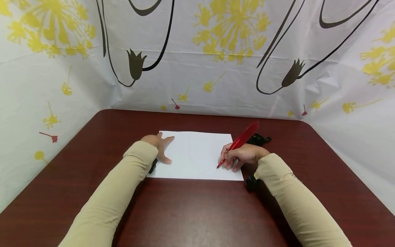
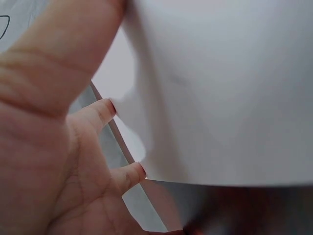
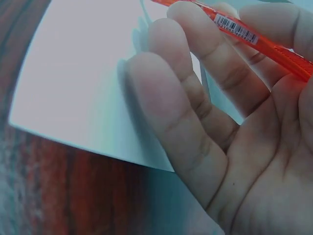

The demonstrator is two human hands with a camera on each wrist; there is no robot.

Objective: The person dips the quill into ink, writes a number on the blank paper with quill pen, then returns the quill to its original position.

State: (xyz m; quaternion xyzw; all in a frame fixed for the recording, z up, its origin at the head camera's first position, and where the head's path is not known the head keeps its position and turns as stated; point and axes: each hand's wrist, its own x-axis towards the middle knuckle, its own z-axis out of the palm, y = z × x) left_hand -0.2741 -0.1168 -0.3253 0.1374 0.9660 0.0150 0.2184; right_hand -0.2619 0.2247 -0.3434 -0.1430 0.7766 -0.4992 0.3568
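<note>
A white sheet of paper [image 1: 200,154] lies on the table with a thin, faint curved line on it. My left hand [image 1: 160,147] rests on the sheet's left side, fingers spread; in the left wrist view its fingertips touch the paper [image 2: 230,103] near the edge. My right hand [image 1: 243,154] pinches a red pen [image 1: 239,141] with a feather-shaped top, its tip at the paper's lower right. The right wrist view shows a barcode label on the pen [image 3: 266,45], gripped between thumb and fingers, while the other fingers rest loosely by the paper [image 3: 78,83].
The dark reddish-brown table [image 1: 185,212] spreads around the sheet. Black objects [image 1: 259,139] sit beside and behind the right hand, another [image 1: 251,183] under the right wrist. A white curtain [image 1: 185,68] with yellow flowers hangs behind the table and along its sides.
</note>
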